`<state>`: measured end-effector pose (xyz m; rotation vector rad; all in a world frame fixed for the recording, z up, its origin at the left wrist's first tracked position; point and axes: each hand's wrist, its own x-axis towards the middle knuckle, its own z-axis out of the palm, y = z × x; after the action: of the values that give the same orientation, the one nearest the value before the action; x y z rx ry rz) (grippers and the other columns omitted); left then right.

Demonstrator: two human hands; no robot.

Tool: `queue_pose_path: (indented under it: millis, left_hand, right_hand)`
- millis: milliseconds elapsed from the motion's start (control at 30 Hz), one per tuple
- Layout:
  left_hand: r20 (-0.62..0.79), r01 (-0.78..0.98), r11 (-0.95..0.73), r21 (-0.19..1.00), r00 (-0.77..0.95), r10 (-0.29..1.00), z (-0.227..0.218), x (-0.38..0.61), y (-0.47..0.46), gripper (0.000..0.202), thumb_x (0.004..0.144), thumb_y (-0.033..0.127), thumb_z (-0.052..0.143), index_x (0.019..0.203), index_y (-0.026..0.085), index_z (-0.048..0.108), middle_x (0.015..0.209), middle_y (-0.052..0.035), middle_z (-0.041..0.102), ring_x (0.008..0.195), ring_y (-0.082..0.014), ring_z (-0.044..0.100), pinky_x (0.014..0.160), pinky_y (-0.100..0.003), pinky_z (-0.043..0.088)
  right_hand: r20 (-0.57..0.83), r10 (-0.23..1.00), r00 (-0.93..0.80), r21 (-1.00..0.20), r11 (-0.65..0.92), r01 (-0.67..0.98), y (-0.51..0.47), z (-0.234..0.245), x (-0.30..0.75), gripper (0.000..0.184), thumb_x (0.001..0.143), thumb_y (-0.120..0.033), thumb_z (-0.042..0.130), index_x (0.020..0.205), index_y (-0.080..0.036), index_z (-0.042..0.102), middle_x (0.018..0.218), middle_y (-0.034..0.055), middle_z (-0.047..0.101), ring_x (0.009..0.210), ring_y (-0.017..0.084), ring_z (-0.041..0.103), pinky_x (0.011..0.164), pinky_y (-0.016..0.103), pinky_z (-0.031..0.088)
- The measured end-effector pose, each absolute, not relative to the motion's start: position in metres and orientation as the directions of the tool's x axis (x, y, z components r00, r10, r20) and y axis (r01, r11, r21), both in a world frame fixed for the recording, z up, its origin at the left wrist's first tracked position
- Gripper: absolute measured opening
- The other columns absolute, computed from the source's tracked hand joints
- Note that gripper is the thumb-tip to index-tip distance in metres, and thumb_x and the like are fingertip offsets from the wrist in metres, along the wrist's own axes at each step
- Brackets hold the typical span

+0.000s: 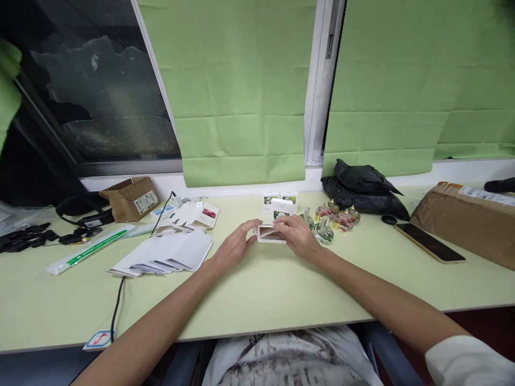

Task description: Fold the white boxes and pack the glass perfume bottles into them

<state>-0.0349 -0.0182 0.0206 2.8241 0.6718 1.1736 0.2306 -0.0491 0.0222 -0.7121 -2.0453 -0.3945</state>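
A small white carton (272, 239) is held over the table in front of me, its near end open so that I look into it. My left hand (237, 241) grips its left side between thumb and fingers. On the right side and upper edge, my right hand (300, 236) has its fingers closed round the carton. Just behind stand white boxes (282, 206) with green and white flower pictures. Glass perfume bottles (323, 231) with green flowers stand right of my right hand, beside round bottles (345, 219) with pink flowers and gold caps.
Flattened white cartons (169, 252) lie in a stack to the left, with a black cable under them. Farther left are a brown box (131, 199) and a green-striped plastic sleeve (92, 249). Black bags (362, 190), a phone (429, 243) and a large cardboard box (466, 220) occupy the right.
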Motion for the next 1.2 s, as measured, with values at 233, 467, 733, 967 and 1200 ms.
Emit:
queue_pose_path:
  millis: [233, 467, 733, 967, 1200]
  left_hand:
    - [0.689, 0.379, -0.908, 0.180, 0.610, 0.391, 0.018, -0.035, -0.017, 0.045, 0.107, 0.021, 0.043, 0.149, 0.028, 0.028, 0.147, -0.0137, 0.057, 0.136, -0.0239, 0.058, 0.108, -0.049, 0.054]
    - [0.718, 0.366, -0.917, 0.160, 0.594, 0.362, 0.019, -0.035, -0.019, 0.046, 0.106, 0.019, 0.044, 0.148, 0.028, 0.029, 0.145, -0.0134, 0.059, 0.136, -0.0228, 0.059, 0.108, -0.048, 0.055]
    - [0.713, 0.448, -0.883, 0.141, 0.573, 0.405, 0.012, -0.036, -0.017, 0.048, 0.106, 0.021, 0.046, 0.150, 0.028, 0.028, 0.145, -0.0122, 0.061, 0.134, -0.0229, 0.061, 0.103, -0.045, 0.059]
    - [0.704, 0.490, -0.869, 0.071, 0.592, 0.392, 0.004, -0.037, -0.011, 0.049, 0.106, 0.021, 0.046, 0.151, 0.027, 0.027, 0.142, -0.0132, 0.062, 0.129, -0.0241, 0.064, 0.093, -0.041, 0.062]
    - [0.589, 0.529, -0.837, -0.137, 0.723, 0.360, 0.013, -0.042, -0.016, 0.048, 0.105, 0.015, 0.044, 0.148, 0.035, 0.037, 0.142, -0.0108, 0.058, 0.129, -0.0244, 0.062, 0.083, -0.035, 0.061]
  right_hand:
    - [0.836, 0.335, -0.435, 0.039, 0.754, 0.656, -0.049, 0.019, 0.235, 0.027, 0.104, -0.022, 0.052, 0.121, -0.036, 0.067, 0.128, 0.0044, 0.069, 0.102, 0.024, 0.063, 0.091, 0.044, 0.054]
    - [0.813, 0.363, -0.454, 0.024, 0.760, 0.650, -0.051, 0.024, 0.232, 0.024, 0.103, -0.022, 0.056, 0.117, -0.036, 0.071, 0.134, 0.0031, 0.070, 0.108, 0.028, 0.061, 0.094, 0.049, 0.055]
    - [0.812, 0.381, -0.442, -0.083, 0.825, 0.559, -0.046, 0.023, 0.227, 0.018, 0.103, -0.024, 0.059, 0.111, -0.032, 0.072, 0.134, 0.0040, 0.070, 0.121, 0.029, 0.058, 0.100, 0.056, 0.056]
    - [0.822, 0.372, -0.431, -0.137, 0.864, 0.484, -0.039, 0.023, 0.229, 0.017, 0.102, -0.022, 0.061, 0.108, -0.030, 0.074, 0.129, 0.0045, 0.072, 0.127, 0.028, 0.056, 0.103, 0.057, 0.055]
    - [0.772, 0.432, -0.466, -0.220, 0.870, 0.441, -0.036, 0.022, 0.235, 0.017, 0.100, -0.025, 0.064, 0.108, -0.030, 0.077, 0.129, 0.0040, 0.073, 0.131, 0.028, 0.055, 0.105, 0.056, 0.054]
